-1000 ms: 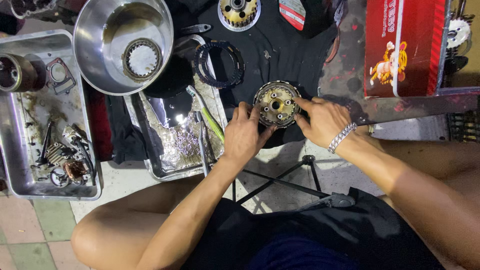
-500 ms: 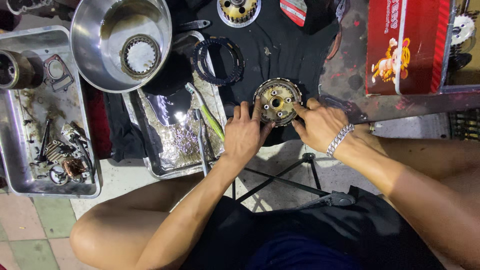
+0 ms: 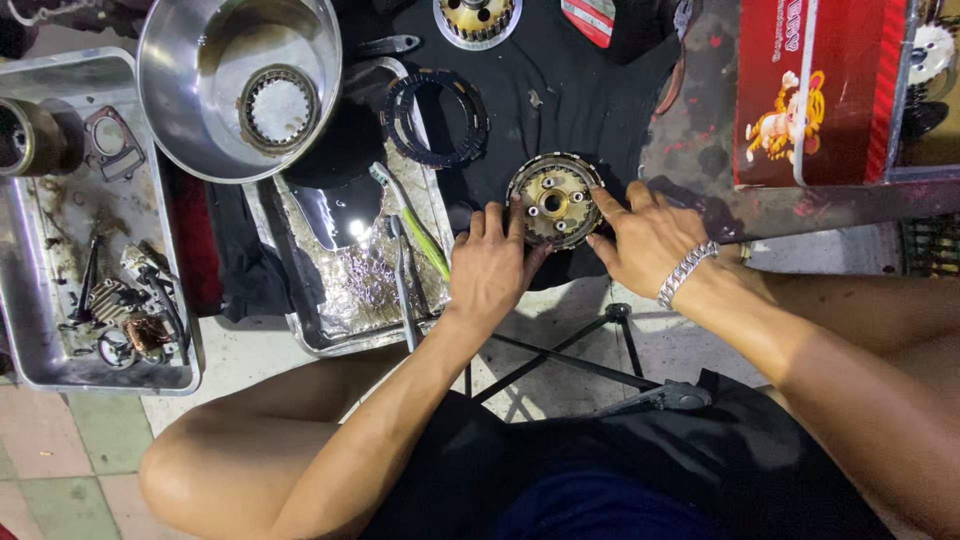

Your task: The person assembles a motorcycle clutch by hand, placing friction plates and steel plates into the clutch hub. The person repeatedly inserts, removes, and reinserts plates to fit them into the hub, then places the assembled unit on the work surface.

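Note:
A round brass-coloured clutch hub [image 3: 553, 200] with a toothed rim and several holes lies on a black cloth [image 3: 560, 100]. My left hand [image 3: 490, 270] presses its fingertips against the hub's lower left edge. Over on the hub's right edge rests my right hand [image 3: 645, 240], a silver chain bracelet on its wrist, with the index finger laid over the rim. Both hands grip the hub between them.
A dark friction ring [image 3: 436, 116] lies left of the hub. A steel bowl [image 3: 175, 120] holds a toothed ring [image 3: 277, 106]. One metal tray [image 3: 320, 330] carries a green toothbrush [image 3: 412, 222]; another tray [image 3: 40, 370] at left holds small parts. A red box [image 3: 815, 90] stands at right, a second hub [image 3: 477, 18] at top.
Both hands stay on the hub. The view has shifted slightly; the right index finger now reaches further over the hub's rim.

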